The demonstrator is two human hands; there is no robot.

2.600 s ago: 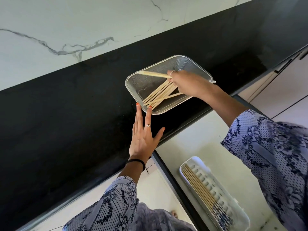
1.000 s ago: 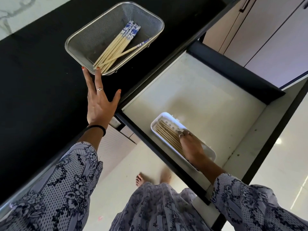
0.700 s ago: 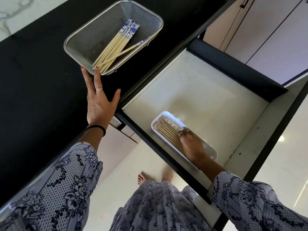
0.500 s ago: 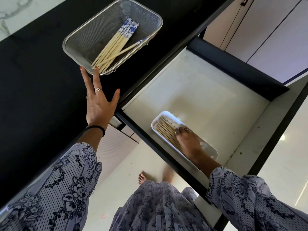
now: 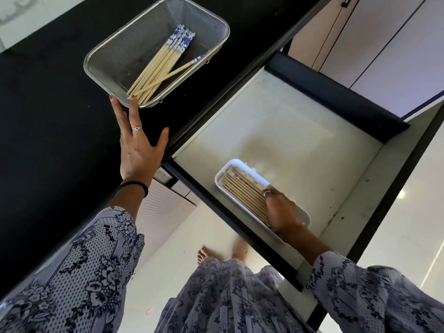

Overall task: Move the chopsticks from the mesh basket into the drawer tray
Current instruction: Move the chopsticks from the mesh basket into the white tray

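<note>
Black counter carries the mesh basket, chopsticks inside. Below it, my right hand sits in the drawer tray, grip unclear. Left hand lies flat, steadying the basket. I'd align the sticks before letting go.

The mesh basket looks like fine woven metal wire with a smooth, shiny rim, and it sits on a black bench with a dull, faintly speckled stone-like finish. The chopsticks in the basket look like pale matt wood, their thick ends glazed in blue and white (a glossy patterned coating). Below the basket, the drawer tray appears to be smooth white plastic, resting on the drawer floor, an off-white, matt, slightly stained surface.
</note>
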